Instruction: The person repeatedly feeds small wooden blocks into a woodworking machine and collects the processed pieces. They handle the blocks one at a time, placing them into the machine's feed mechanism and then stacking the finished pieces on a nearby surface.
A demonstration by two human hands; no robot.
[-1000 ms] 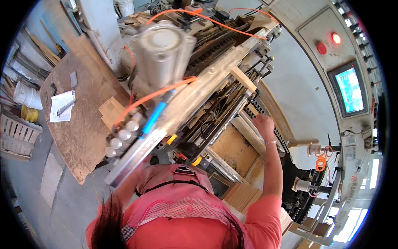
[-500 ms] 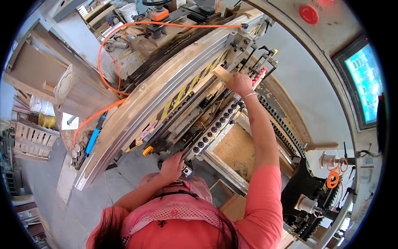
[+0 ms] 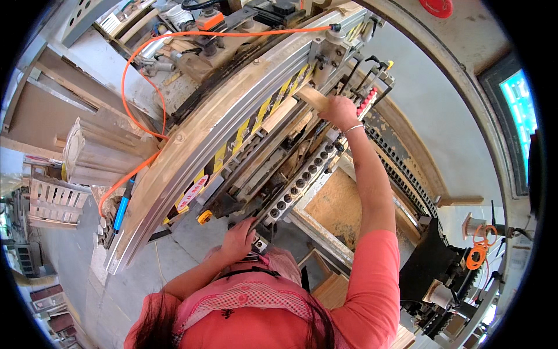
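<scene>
My right hand (image 3: 340, 111) is closed round a short piece of pale wood (image 3: 312, 98) near the far end of a long woodworking machine. The wood's free end points left, toward a yellow-and-black striped strip (image 3: 256, 116). Another pale wooden strip (image 3: 279, 114) lies along the machine just nearer to me. At the near end, my left hand (image 3: 237, 239) touches the end of the machine's rail, beside a small metal bracket (image 3: 260, 242). Its fingers are curled, and what they grip is hidden. A row of round black knobs (image 3: 300, 182) runs along the rail between my hands.
A curved wooden-topped metal beam (image 3: 192, 131) borders the machine on the left, with an orange hose (image 3: 125, 87) looping over it. Red knobs (image 3: 366, 102) stand close to my right hand. A lit screen (image 3: 519, 110) and black drag chain (image 3: 433, 273) are at the right.
The view has shifted slightly, so the screen sits farther right. Both hands keep nearly the same places on the machine, and the wood piece stays in my right hand.
</scene>
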